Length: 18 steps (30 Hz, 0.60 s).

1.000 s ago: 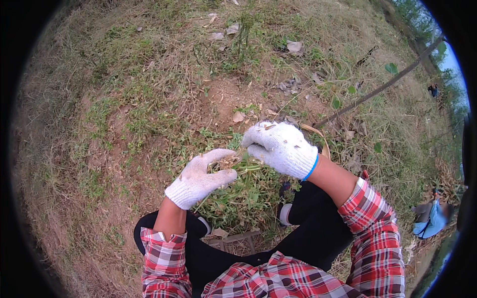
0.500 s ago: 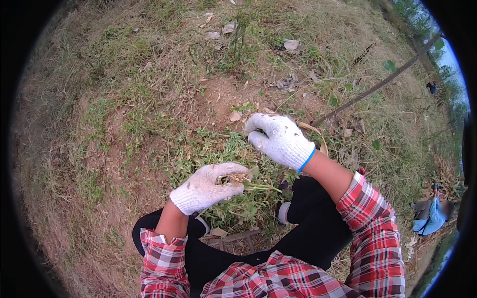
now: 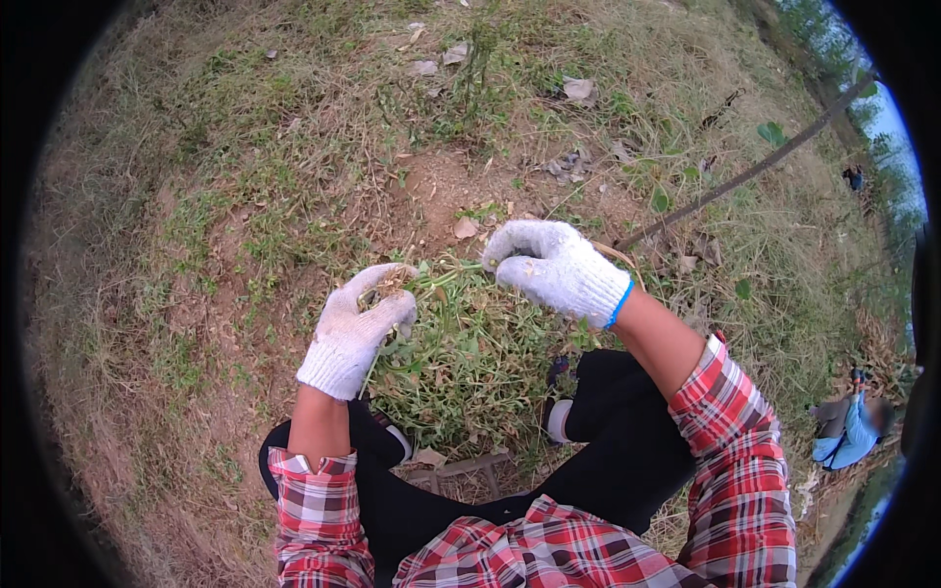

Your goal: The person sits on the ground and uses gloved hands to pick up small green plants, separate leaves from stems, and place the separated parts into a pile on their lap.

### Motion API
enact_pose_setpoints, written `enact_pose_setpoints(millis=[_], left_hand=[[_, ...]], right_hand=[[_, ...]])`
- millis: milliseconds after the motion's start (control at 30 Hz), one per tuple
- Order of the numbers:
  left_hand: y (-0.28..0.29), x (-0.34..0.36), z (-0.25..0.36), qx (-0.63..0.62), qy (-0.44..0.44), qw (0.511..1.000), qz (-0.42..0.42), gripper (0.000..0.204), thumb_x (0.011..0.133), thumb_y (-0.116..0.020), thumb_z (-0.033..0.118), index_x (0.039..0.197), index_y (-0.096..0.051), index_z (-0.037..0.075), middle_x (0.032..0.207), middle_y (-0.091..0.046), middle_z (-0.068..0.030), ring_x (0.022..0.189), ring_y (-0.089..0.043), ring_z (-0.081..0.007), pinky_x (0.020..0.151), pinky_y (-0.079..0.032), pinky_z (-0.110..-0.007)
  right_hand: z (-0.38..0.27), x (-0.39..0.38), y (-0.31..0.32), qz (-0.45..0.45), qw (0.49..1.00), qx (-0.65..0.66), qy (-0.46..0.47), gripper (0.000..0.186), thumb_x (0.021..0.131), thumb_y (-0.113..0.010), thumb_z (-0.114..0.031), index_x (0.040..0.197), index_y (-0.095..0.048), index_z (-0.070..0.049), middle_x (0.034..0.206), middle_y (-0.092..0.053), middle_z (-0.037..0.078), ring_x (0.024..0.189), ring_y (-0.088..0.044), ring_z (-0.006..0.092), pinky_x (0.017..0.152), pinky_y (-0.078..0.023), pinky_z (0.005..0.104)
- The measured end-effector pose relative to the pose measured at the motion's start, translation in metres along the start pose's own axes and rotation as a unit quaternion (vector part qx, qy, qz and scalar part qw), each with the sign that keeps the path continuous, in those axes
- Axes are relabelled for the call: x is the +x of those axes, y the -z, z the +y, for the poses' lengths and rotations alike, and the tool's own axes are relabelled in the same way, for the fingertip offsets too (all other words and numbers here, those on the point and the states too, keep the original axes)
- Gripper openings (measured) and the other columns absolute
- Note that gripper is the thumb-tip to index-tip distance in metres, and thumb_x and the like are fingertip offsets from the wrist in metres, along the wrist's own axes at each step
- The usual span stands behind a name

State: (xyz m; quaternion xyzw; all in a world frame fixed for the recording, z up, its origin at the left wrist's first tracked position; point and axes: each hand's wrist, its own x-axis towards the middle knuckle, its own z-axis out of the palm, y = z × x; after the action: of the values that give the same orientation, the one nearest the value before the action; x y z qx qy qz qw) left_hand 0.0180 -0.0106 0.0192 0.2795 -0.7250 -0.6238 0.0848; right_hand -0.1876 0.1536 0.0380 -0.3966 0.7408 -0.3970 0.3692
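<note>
Both my hands wear white knit gloves. My left hand (image 3: pixel 355 325) is curled around a small bunch of weeds (image 3: pixel 443 278), with dry, straw-coloured bits showing between thumb and fingers. Green stems run from it toward my right hand (image 3: pixel 561 267), whose thumb and fingertips pinch at their other end; a blue band edges that glove. The exact contact at the right fingertips is partly hidden. Below and between the hands, a heap of loose green plants (image 3: pixel 461 377) lies on the ground between my feet.
A slender trunk (image 3: pixel 750 174) slants up to the right beyond my right hand. Bare soil (image 3: pixel 446 191) and dry leaves (image 3: pixel 578 90) lie ahead amid grass. A low wooden frame (image 3: pixel 469 466) is under my legs. A person in light blue (image 3: pixel 855 433) crouches at far right.
My left hand has moved up and left, turning so the stems now stretch toward my right hand. The right hand has shifted slightly, its fingertips now at the stems.
</note>
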Motion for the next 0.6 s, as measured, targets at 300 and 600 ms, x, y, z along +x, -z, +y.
enact_pose_setpoints(millis=[300, 600], left_hand=[[0.008, 0.008, -0.016, -0.220, 0.027, 0.968, 0.119, 0.032, 0.093, -0.064, 0.012, 0.124, -0.061, 0.001, 0.080, -0.067, -0.0076, 0.066, -0.064, -0.0142, 0.061, -0.054, -0.026], [0.009, 0.008, -0.017, -0.263, 0.027, 0.956, 0.130, 0.034, 0.093, -0.066, 0.014, 0.124, -0.060, 0.001, 0.082, -0.066, -0.0086, 0.065, -0.064, -0.0145, 0.059, -0.054, -0.026]], right_hand=[[-0.003, -0.003, -0.002, -0.004, 0.996, 0.078, -0.043, 0.013, 0.083, -0.058, -0.006, 0.093, -0.067, -0.002, 0.090, -0.068, 0.005, 0.072, -0.061, 0.0126, 0.067, -0.052, 0.0312], [0.014, -0.004, 0.000, -0.068, 0.971, 0.228, -0.011, 0.020, 0.090, -0.062, -0.010, 0.107, -0.063, 0.001, 0.094, -0.068, 0.009, 0.067, -0.063, 0.0143, 0.062, -0.054, 0.0291]])
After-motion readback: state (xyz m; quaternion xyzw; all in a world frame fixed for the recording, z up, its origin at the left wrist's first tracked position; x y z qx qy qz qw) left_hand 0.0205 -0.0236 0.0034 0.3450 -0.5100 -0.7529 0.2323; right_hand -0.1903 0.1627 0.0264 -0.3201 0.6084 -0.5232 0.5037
